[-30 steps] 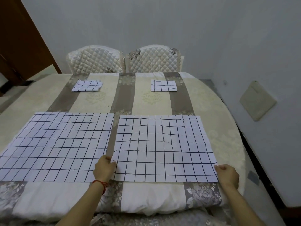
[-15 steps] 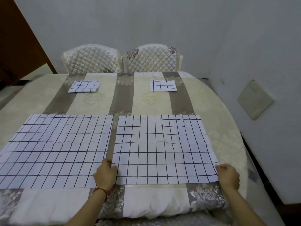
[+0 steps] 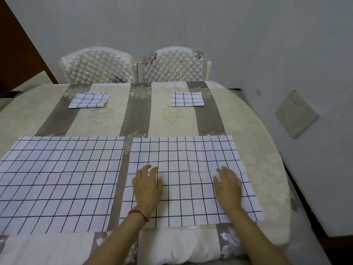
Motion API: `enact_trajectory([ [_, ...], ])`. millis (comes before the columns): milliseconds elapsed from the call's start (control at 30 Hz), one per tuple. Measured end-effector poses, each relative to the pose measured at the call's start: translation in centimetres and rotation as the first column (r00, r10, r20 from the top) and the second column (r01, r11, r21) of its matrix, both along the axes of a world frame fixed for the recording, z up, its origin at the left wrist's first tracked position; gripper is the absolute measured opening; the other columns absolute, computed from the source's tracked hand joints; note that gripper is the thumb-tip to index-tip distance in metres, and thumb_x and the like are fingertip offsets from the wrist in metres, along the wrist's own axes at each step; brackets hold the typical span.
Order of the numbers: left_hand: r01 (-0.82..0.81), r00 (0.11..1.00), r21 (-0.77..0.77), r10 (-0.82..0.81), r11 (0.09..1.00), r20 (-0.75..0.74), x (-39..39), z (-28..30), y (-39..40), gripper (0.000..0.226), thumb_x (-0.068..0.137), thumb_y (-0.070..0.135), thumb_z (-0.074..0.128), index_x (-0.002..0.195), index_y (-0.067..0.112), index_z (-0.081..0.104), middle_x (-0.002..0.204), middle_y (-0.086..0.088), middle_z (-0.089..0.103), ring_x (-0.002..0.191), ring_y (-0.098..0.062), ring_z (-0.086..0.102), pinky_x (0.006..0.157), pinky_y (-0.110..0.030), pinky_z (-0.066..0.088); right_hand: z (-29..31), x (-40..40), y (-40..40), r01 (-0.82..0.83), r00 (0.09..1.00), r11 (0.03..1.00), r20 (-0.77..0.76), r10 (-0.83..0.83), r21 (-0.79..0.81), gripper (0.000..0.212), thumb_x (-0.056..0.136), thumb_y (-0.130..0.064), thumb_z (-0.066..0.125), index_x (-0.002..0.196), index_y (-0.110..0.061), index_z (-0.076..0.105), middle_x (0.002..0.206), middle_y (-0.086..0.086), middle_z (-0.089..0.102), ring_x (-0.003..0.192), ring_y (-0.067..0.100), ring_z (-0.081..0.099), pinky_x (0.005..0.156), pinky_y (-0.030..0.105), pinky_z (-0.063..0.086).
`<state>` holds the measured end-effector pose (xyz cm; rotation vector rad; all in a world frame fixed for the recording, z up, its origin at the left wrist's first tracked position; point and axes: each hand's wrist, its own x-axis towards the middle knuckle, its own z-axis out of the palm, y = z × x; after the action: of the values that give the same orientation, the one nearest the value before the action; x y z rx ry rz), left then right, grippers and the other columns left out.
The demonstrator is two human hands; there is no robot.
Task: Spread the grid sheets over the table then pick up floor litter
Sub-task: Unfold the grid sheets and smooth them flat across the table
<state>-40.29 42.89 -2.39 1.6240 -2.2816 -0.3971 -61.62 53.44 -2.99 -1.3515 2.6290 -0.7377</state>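
Head view: beige-and-taupe tablecloth [image 3: 172, 117], two quilted chairs [image 3: 99, 66], grey wall [image 3: 210, 25].

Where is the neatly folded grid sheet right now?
In the head view, the neatly folded grid sheet lies at the table's far right, before the right quilted chair, beyond the spread sheet under both hands.

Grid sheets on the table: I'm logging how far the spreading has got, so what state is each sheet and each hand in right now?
Right near sheet: unfolded, flat, creased.
Left near sheet: unfolded, flat.
Far left sheet: folded, edges uneven.
Far right sheet: folded, neat square.
Left hand: open, palm down on right near sheet.
Right hand: open, palm down on same sheet.
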Motion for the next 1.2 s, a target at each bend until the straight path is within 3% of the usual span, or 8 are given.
enact_trajectory([
  [167, 0.227, 0.968, 0.209, -0.244, 0.951, 0.059, -7.3, -1.5, -1.5, 0.05, 0.096, 0.028, 0.024, 0.145, 0.021, 0.017, 0.157, 0.0, 0.01, 0.145, -0.021, 0.005, 0.117, -0.045, 0.007, -2.1, 4.2, -5.8, -0.287, 0.956, 0.94, -0.003, 0.293, 0.186, 0.046, 0.095, -0.029, 0.019, 0.121, -0.02, 0.056, 0.129, 0.003, 0.059, 0.122, 0.022, 0.054, 0.1, 0.041, 0.041],
  [300, 0.218, 0.948, 0.224, -0.261, 0.95, 0.184, -5.9, -5.0, -2.8, 0.074, 0.079, 0.064, -0.012, 0.144, 0.03, -0.007, 0.157, 0.004, -0.009, 0.143, -0.018, -0.015, 0.116, -0.043, -0.01, -4.6, 2.5, -5.7, -0.308, 0.949, 0.908, 0.022, 0.315, 0.283, 0.079, 0.08, -0.06, -0.016, 0.145, -0.028, 0.016, 0.153, -0.009, 0.001, 0.144, 0.013, -0.001, 0.115, 0.032, -0.008],
  [367, 0.168, 0.962, 0.177, -0.201, 0.97, 0.187, -3.7, -6.1, -3.5, 0.083, 0.066, 0.073, -0.024, 0.14, 0.033, -0.016, 0.154, 0.007, -0.016, 0.14, -0.017, -0.022, 0.113, -0.039, -0.019, -5.4, 0.4, -4.4, -0.217, 0.974, 0.938, -0.01, 0.228, 0.269, 0.079, 0.079, -0.064, -0.016, 0.146, -0.029, 0.009, 0.152, -0.01, -0.007, 0.143, 0.012, -0.007, 0.114, 0.031, -0.013],
  [600, -0.004, 0.985, 0.163, -0.024, 0.987, 0.171, -1.3, -5.8, -4.4, 0.089, 0.076, 0.073, -0.011, 0.146, 0.021, 0.006, 0.155, -0.005, -0.003, 0.144, -0.026, -0.006, 0.114, -0.047, -0.009, -4.6, -4.1, -2.0, 0.088, 0.996, 0.96, -0.034, -0.082, 0.267, 0.08, 0.08, -0.059, 0.0, 0.145, -0.018, 0.022, 0.156, 0.005, 0.016, 0.145, 0.021, 0.01, 0.118, 0.043, 0.006],
  [700, 0.144, 0.962, 0.135, -0.17, 0.98, 0.212, -6.1, -4.3, -4.8, 0.064, 0.093, 0.05, 0.007, 0.136, 0.015, 0.039, 0.144, -0.012, 0.042, 0.136, -0.032, 0.031, 0.11, -0.055, 0.022, -3.5, -2.7, -6.4, -0.017, 0.996, 0.981, -0.086, 0.034, 0.192, 0.073, 0.089, -0.055, 0.0, 0.14, -0.015, 0.034, 0.152, 0.008, 0.029, 0.142, 0.025, 0.022, 0.115, 0.045, 0.012],
  [767, 0.255, 0.933, 0.179, -0.291, 0.95, 0.213, -9.5, -3.5, -5.3, 0.066, 0.094, 0.045, -0.001, 0.132, 0.017, 0.045, 0.142, -0.007, 0.046, 0.131, -0.03, 0.043, 0.104, -0.054, 0.034, -3.2, -1.6, -9.8, -0.202, 0.972, 0.954, -0.077, 0.224, 0.221, 0.063, 0.092, -0.047, 0.003, 0.143, -0.02, 0.026, 0.155, 0.002, 0.018, 0.144, 0.021, 0.012, 0.115, 0.041, 0.004],
  [900, 0.329, 0.919, 0.204, -0.363, 0.922, 0.153, -11.3, -5.5, -7.1, 0.088, 0.07, 0.066, -0.028, 0.145, 0.029, 0.0, 0.156, 0.005, -0.006, 0.145, -0.019, -0.007, 0.113, -0.044, -0.012, -4.8, -2.8, -12.5, -0.335, 0.93, 0.889, -0.045, 0.366, 0.314, 0.061, 0.091, -0.051, -0.001, 0.146, -0.028, 0.01, 0.158, -0.004, 0.004, 0.145, 0.015, -0.004, 0.114, 0.035, -0.008],
  [1200, -0.021, 0.983, 0.142, -0.005, 0.99, 0.183, -7.2, -6.0, -9.6, 0.079, 0.078, 0.061, -0.003, 0.146, 0.022, 0.005, 0.158, -0.006, -0.002, 0.145, -0.029, -0.006, 0.115, -0.05, -0.006, -5.1, -9.1, -8.7, 0.064, 0.997, 0.96, -0.067, -0.047, 0.272, 0.066, 0.088, -0.048, 0.007, 0.146, -0.017, 0.017, 0.157, 0.006, 0.011, 0.146, 0.021, 0.004, 0.119, 0.042, -0.001],
])
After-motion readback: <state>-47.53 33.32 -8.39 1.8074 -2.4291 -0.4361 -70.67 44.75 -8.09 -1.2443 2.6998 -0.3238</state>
